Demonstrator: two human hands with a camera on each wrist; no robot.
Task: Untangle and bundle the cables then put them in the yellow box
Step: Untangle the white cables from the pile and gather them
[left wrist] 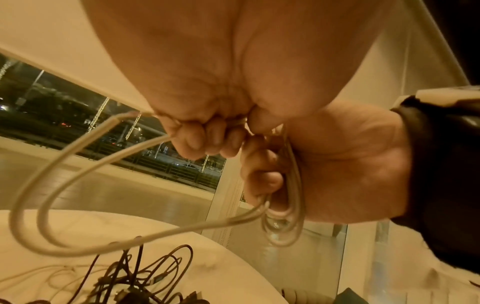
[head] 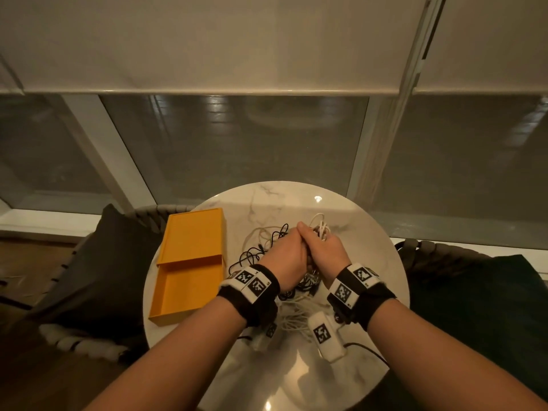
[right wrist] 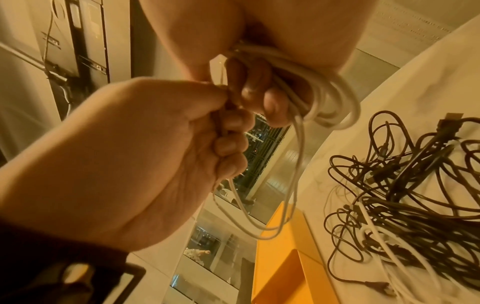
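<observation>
Both my hands meet above the round marble table [head: 296, 375]. My right hand [head: 323, 247] [right wrist: 262, 96] grips a coil of white cable [head: 320, 229] [right wrist: 324, 90] [left wrist: 296, 195] looped round its fingers. My left hand [head: 286, 250] [left wrist: 207, 142] is closed in a fist round a loose strand of the same white cable, right next to the right hand. Under the hands a tangle of black and white cables [head: 267, 247] [right wrist: 415, 185] [left wrist: 145, 277] lies on the table. The yellow box [head: 189, 247] [right wrist: 280, 257] sits open at the table's left.
A white tagged block [head: 323, 333] with a thin black lead lies near the table's front edge. Woven chairs with dark cushions [head: 98, 262] stand left and right of the table. A window with a lowered blind is behind.
</observation>
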